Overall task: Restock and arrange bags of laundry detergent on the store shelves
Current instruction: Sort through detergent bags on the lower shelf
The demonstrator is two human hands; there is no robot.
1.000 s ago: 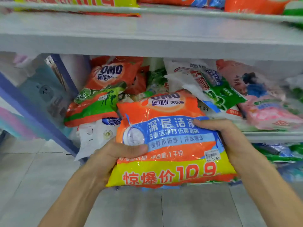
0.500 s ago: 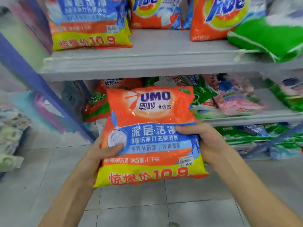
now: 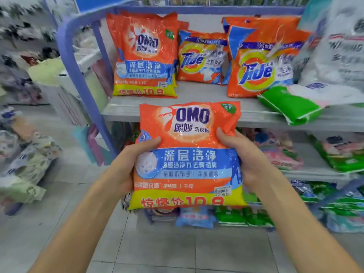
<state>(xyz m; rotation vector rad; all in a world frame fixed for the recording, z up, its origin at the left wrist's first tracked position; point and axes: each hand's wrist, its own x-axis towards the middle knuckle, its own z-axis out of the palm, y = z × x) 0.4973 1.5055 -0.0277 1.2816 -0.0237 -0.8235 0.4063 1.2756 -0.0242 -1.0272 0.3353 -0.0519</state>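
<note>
Change: the orange plastic OMO detergent bag [image 3: 187, 154] has been raised since the earlier frame, from the lower shelf level to the front edge of the grey upper shelf [image 3: 197, 109].
Bag position: held upright in the air, label outward, not set down.
Left hand [image 3: 126, 166]: bag gripped at its left side, thumb across the front.
Right hand [image 3: 246, 156]: bag gripped at its right side, thumb on the front.
Upper shelf: a matching shelved OMO bag [image 3: 144, 56] is stood at the left, and two orange Tide bags [image 3: 262, 62] beside it.
</note>
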